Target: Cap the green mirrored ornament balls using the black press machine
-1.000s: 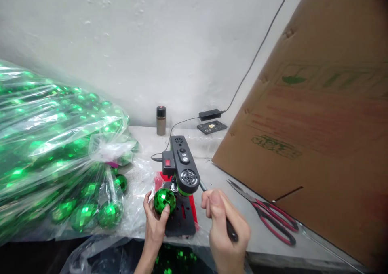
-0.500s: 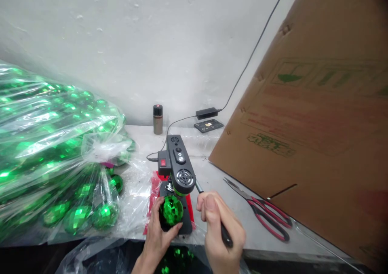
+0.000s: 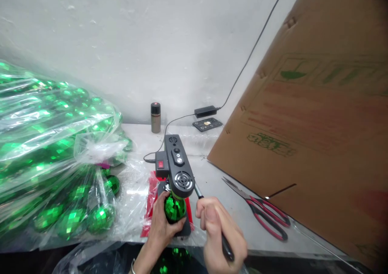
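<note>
My left hand [image 3: 162, 224] is wrapped round a shiny green faceted ball [image 3: 174, 207] and holds it under the head of a small black bench press machine [image 3: 177, 167]. The ball sits on the machine's black base. My right hand [image 3: 218, 232] is closed round the machine's black lever handle [image 3: 226, 246], whose metal rod runs up to the machine's right side. A red switch shows on the machine's left face.
A large clear plastic bag of green faceted balls [image 3: 51, 152] fills the left of the table. Red-handled scissors [image 3: 263, 216] lie right of the machine. A big cardboard sheet [image 3: 315, 116] leans at the right. A small canister [image 3: 155, 117], a power adapter [image 3: 205, 111] and a remote sit by the wall.
My left hand has carried the green ball from left of the machine to under its head. My right hand has stayed on the lever.
</note>
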`<state>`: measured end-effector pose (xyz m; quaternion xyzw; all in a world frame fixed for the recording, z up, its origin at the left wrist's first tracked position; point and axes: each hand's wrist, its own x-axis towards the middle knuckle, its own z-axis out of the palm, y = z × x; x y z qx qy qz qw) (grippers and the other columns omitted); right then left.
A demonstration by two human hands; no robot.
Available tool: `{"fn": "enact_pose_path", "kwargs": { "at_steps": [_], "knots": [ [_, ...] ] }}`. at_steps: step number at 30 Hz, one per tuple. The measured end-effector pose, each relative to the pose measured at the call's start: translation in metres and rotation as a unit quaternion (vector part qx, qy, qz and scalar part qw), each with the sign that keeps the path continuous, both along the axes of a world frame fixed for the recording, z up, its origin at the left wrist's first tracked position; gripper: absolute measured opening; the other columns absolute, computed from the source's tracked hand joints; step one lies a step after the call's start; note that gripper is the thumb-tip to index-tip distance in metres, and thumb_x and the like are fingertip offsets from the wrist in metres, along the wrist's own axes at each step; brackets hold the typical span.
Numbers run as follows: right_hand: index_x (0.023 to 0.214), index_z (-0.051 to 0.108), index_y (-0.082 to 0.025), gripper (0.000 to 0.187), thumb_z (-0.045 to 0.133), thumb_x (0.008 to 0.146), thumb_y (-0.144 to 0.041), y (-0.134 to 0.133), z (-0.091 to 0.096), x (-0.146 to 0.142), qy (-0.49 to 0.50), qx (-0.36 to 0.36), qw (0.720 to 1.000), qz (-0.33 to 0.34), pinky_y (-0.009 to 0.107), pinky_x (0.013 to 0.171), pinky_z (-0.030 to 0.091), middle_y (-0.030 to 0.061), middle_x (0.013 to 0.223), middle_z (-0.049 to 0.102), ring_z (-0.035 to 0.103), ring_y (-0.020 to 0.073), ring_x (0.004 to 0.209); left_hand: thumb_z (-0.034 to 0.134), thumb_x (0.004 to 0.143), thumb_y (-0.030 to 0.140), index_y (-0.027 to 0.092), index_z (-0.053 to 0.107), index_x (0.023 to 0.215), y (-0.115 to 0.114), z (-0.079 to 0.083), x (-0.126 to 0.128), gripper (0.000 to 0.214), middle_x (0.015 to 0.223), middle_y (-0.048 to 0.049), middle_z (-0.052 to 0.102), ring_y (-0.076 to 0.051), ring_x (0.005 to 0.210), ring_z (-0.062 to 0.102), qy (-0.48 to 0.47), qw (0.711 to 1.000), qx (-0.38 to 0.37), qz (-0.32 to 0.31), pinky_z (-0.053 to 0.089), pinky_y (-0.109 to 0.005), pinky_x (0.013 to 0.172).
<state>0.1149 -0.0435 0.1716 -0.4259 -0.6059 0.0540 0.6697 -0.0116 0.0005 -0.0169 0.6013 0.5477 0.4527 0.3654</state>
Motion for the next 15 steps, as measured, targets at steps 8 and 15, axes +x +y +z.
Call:
{"fn": "enact_pose_path", "kwargs": {
  "at_steps": [8, 15],
  "knots": [
    [0.079, 0.052, -0.022, 0.034, 0.046, 0.108, -0.007, 0.000, -0.027, 0.004, -0.019, 0.039, 0.999, -0.013, 0.023, 0.055, 0.043, -0.0035, 0.070, 0.055, 0.056, 0.0089, 0.058, 0.090, 0.064, 0.032, 0.018, 0.060, 0.139, -0.004, -0.014, 0.003, 0.083, 0.143, -0.0196, 0.072, -0.044, 0.138, 0.070, -0.015, 0.999, 0.031, 0.016, 0.056, -0.065, 0.120],
    [0.073, 0.051, -0.023, 0.040, 0.048, 0.112, -0.015, 0.002, -0.033, -0.002, 0.004, 0.051, 0.997, -0.054, 0.025, 0.053, 0.041, -0.0029, 0.067, 0.056, 0.055, 0.0105, 0.055, 0.093, 0.072, 0.034, 0.019, 0.060, 0.146, -0.006, -0.020, -0.004, 0.082, 0.145, -0.0181, 0.073, -0.041, 0.136, 0.072, 0.003, 1.000, 0.020, -0.023, 0.059, -0.062, 0.118]
  ]
}}
